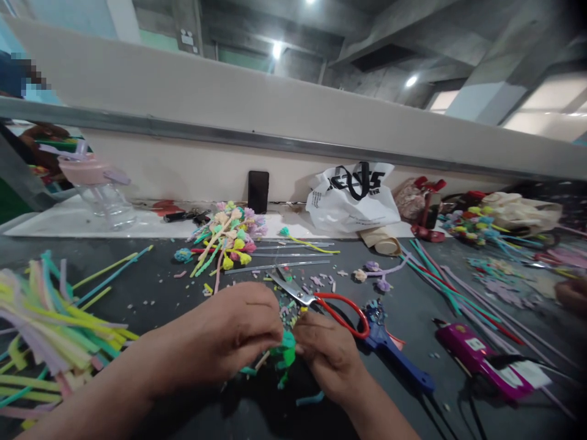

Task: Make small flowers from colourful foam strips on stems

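My left hand (229,336) and my right hand (328,357) meet low in the middle of the view, both with fingers pinched on a small green pipe-cleaner piece (285,354) held just above the dark table (151,287). A thin stem runs down-left from the green piece. Red-handled scissors (321,299) lie just beyond my right hand, blades pointing left. Small coloured scraps are scattered around the scissors.
A heap of loose pipe cleaners (50,324) lies at the left. A pile of finished pipe-cleaner flowers (229,235) sits further back. A blue tool (394,354) and a pink glue gun (477,357) lie to the right. A phone (258,190), white bag (353,195) and clear cup (103,192) stand by the wall.
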`<state>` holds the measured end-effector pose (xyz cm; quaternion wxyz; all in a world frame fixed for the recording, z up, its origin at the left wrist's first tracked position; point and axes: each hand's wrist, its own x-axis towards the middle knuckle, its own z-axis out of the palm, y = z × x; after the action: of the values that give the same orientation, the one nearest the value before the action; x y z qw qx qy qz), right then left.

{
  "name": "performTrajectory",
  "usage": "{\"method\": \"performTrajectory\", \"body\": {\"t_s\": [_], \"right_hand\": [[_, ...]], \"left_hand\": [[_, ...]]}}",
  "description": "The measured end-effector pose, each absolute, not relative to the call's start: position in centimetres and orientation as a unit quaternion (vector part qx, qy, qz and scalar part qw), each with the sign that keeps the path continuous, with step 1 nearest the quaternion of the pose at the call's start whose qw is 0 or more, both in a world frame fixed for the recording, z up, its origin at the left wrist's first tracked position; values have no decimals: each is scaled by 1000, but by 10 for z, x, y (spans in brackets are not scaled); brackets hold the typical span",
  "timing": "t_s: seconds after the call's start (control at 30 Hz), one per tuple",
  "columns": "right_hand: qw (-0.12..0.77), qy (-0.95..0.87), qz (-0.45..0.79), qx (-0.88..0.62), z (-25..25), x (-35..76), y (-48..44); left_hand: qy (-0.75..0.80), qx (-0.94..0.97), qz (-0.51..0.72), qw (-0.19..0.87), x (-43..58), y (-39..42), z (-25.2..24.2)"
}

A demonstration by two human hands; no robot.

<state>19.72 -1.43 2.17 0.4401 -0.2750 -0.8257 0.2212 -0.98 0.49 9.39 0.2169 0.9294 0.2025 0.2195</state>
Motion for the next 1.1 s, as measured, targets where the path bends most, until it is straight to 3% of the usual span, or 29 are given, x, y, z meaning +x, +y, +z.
{"method": "performTrajectory", "body": {"t_s": [0.2,0.57,0.8,1.1], "right_hand": [[423,-846,204,-252,21,198,-13],[317,-835,306,-331,21,191,-12],[340,-811,355,-318,17,189,-11],[362,-776,432,-282,22,190,-8]], "left_hand": [[220,918,223,245,-10,7,89],[244,945,143,161,-8,9,82],[250,936,177,172,-7,12,74],[246,899,230,278,-6,16,81]]}}
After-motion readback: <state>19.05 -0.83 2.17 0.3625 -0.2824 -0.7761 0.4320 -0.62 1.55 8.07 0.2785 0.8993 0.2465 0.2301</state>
